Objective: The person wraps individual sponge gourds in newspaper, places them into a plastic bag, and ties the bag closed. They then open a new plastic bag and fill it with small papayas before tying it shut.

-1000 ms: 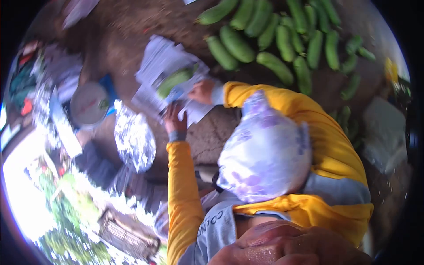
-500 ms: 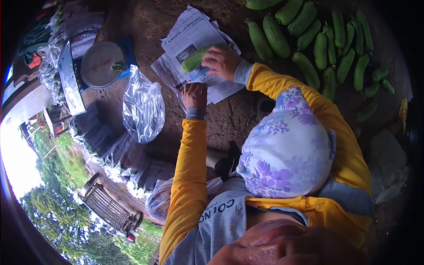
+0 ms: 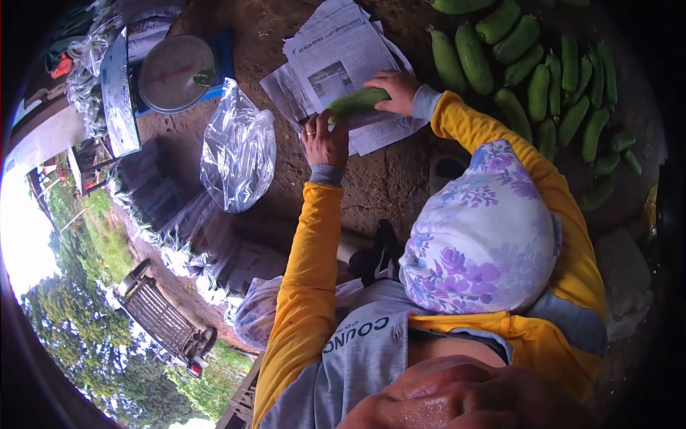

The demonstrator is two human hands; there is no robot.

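Observation:
A green sponge gourd (image 3: 356,105) is held at a slant over the newspaper sheets (image 3: 336,53) on the ground. My right hand (image 3: 397,93) is closed round its right end, thumb and fingers on either side. At the gourd's left end, my left hand (image 3: 326,141) has its fingers curled against the tip, by the edge of the paper; a ring shows on one finger. Part of the left fingertips is hidden by the gourd.
Several more gourds (image 3: 471,61) lie on the ground at right. A round-pan scale (image 3: 175,75) stands at left, near a clear plastic bag (image 3: 237,157) and a row of wrapped packs (image 3: 153,186). My knee in floral cloth (image 3: 479,236) rises close by.
The gourd has turned and shifted right across the paper. My left hand has come from the paper's edge to the gourd's left end, while my right hand has moved onto its right end.

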